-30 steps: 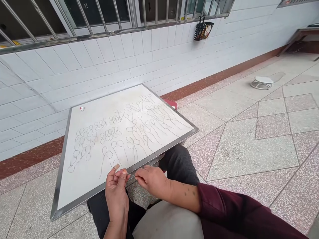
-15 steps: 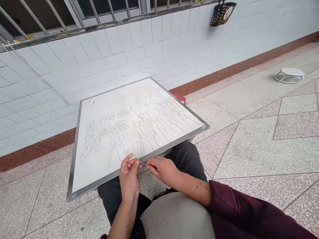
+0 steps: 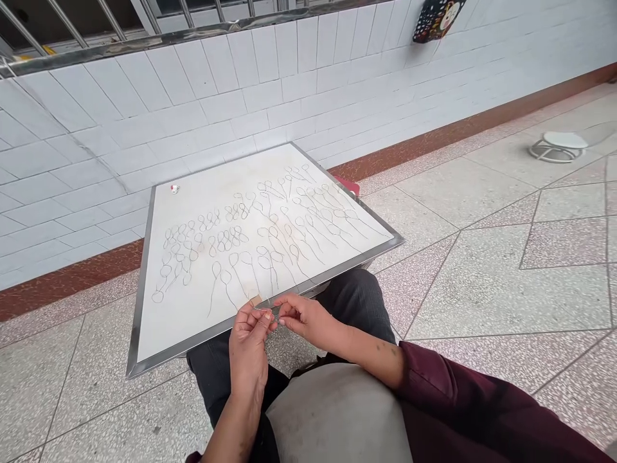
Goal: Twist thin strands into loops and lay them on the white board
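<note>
Just above the near edge of the white table [image 3: 193, 334], my left hand [image 3: 250, 331] pinches a thin wire [image 3: 274, 313] between thumb and fingers. A tan strip [image 3: 255, 300] is wrapped round one of its fingertips. My right hand [image 3: 308, 318] comes in from the right, its fingertips almost touching the left ones. Its thumb is closed against a finger at the wire, while the index finger reaches forward. The wire's ends are too fine to follow. Ahead of both hands, several looped wires [image 3: 216, 268] with long tails lie in rows on the tabletop.
A small white and red object [image 3: 174, 189] sits at the table's far left corner. Something red [image 3: 348, 185] shows behind the right edge. The tiled wall [image 3: 193, 128] stands behind, with a black basket [image 3: 438, 20] hanging on it. A stool [image 3: 559, 146] is off to the right.
My right hand has moved closer to the left one, and its index finger has stretched forward. The length of wire seen between the hands is shorter. The view has shifted slightly.
</note>
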A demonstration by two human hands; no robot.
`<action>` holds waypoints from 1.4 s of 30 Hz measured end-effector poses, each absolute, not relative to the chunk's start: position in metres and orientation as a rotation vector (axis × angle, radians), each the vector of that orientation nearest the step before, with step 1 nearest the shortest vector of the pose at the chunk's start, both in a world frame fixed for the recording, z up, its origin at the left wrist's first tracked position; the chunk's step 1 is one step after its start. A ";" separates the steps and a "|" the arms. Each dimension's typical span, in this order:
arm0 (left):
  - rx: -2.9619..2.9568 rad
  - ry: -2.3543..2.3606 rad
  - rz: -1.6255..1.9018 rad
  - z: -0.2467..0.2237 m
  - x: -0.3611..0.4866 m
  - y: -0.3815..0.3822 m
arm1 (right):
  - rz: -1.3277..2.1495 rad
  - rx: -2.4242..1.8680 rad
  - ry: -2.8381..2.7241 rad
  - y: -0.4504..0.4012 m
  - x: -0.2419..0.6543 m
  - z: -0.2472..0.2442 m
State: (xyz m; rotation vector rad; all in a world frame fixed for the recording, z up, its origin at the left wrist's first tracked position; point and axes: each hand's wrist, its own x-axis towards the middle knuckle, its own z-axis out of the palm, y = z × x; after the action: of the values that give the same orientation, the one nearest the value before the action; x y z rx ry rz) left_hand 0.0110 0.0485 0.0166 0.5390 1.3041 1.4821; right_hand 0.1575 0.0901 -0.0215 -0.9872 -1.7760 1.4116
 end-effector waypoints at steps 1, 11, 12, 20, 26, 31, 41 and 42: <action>0.549 1.307 1.483 0.016 0.011 0.048 | 1.444 -0.969 -1.751 0.090 0.156 -0.022; 0.659 1.302 1.448 0.019 0.015 0.039 | 1.907 -0.763 -1.309 0.084 0.149 -0.014; 0.650 1.297 1.443 0.020 0.015 0.039 | 1.923 -0.758 -1.269 0.083 0.149 -0.013; 0.507 1.248 1.387 0.018 0.011 0.036 | 2.026 -0.747 -1.068 0.085 0.147 -0.009; 0.462 1.243 1.376 0.015 0.006 0.037 | 2.002 -0.721 -1.108 0.086 0.147 -0.019; 0.440 1.253 1.376 0.013 0.006 0.037 | 1.949 -0.748 -1.124 0.085 0.145 -0.021; 0.417 1.307 1.368 0.013 0.008 0.038 | 1.927 -0.856 -1.152 0.084 0.144 -0.017; 0.417 1.314 1.367 0.014 0.008 0.038 | 1.926 -0.869 -1.153 0.083 0.144 -0.016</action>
State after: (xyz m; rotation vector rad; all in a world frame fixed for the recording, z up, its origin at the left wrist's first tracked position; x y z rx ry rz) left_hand 0.0085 0.0377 0.0136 0.4167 1.3142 1.3670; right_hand 0.1441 0.0835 -0.0163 -0.8689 -1.1533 1.9261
